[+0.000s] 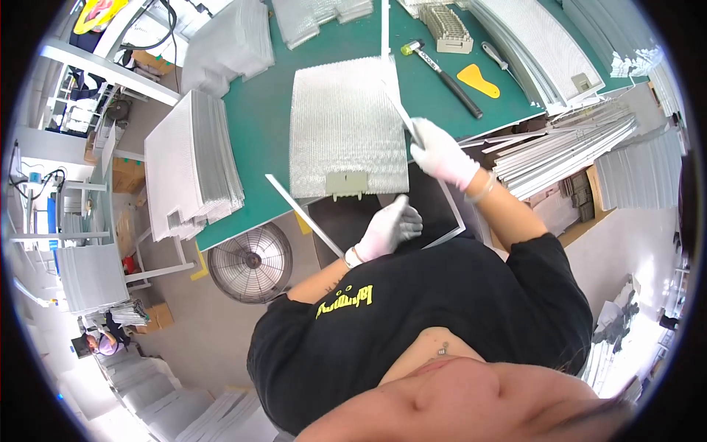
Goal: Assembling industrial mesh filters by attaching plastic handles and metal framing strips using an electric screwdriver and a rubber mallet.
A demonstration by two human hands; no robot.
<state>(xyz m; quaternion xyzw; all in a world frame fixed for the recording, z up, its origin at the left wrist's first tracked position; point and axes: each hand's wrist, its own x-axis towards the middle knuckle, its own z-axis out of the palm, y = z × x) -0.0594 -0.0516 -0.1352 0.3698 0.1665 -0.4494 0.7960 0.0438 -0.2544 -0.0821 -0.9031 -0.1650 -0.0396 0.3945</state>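
Observation:
A pale pleated panel (346, 121) lies on the green table, reaching over its near edge, with a grey-green plastic piece (347, 181) on its near side. At the panel's right edge, my white-gloved right hand (440, 153) is closed on a thin white strip (400, 109). My gloved left hand (390, 227) hovers just below the panel's near edge, fingers loosely bent and thumb apart, with nothing seen in it. Another length of white strip (302, 211) slants past my left wrist. More white strip (451, 206) bends below my right hand; whether these lengths join is hidden.
On the green tabletop (265, 140) lie a hammer (445, 77), a yellow scraper (479, 80) and a screwdriver (499, 55). Panel stacks stand left (193, 162) and right (537, 44). Grey-green plastic pieces (445, 29) sit at the back. A floor fan (250, 261) stands lower left.

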